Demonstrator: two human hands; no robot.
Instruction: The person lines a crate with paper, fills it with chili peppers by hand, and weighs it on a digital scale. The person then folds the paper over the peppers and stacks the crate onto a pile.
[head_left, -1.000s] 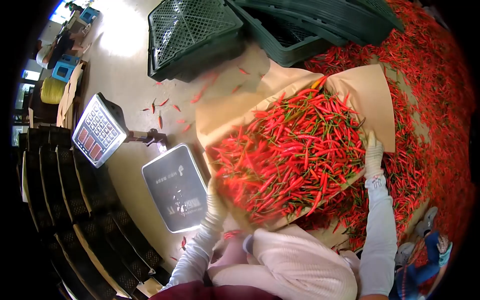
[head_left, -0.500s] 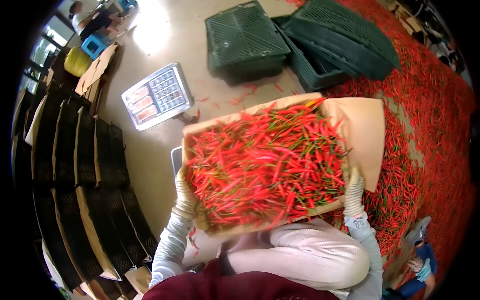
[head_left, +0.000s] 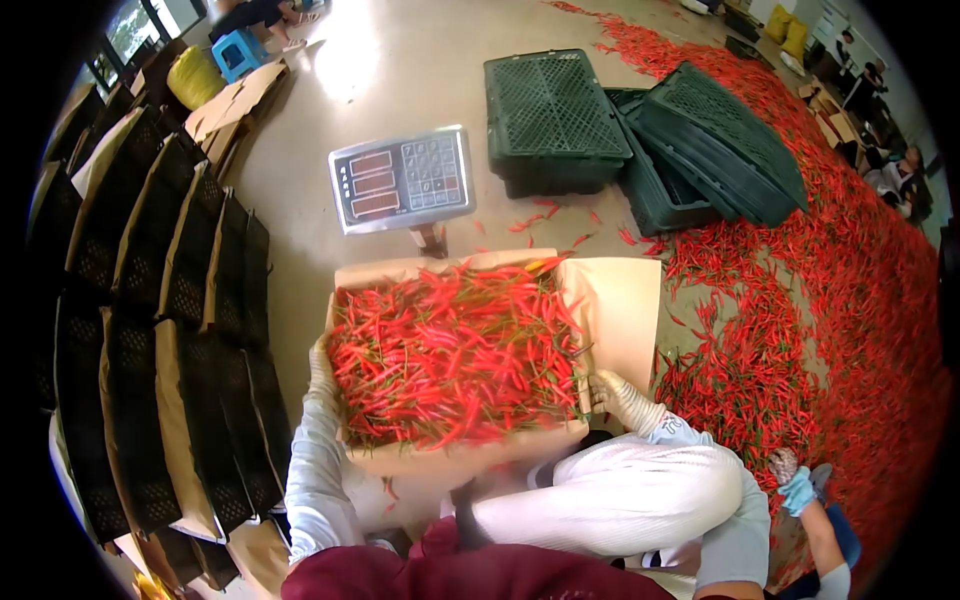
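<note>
A box of red chili peppers, lined with brown paper (head_left: 460,455), lies in front of me, heaped to the rim. At its left side my left hand (head_left: 322,368), in a pale glove, is closed on the wall, its fingertips partly hidden. My right hand (head_left: 620,396), in a similar glove, grips the right wall near the lower corner with bent fingers. A loose paper flap (head_left: 618,310) sticks out to the right above that hand. Just beyond the box stands the display of a digital scale (head_left: 402,180); its weighing platform is out of sight.
Black paper-lined crates (head_left: 185,420) are stacked at left. Dark green crates (head_left: 557,115) stand ahead. Chili peppers (head_left: 760,370) cover the floor at right, where another person's gloved hand (head_left: 797,490) reaches in. A blue stool (head_left: 238,52) is at the far left.
The box has shifted left in view and sits closer below the scale display. The platform's corner, visible before, is now hidden. My right hand's fingers have curled more at the box's side.
</note>
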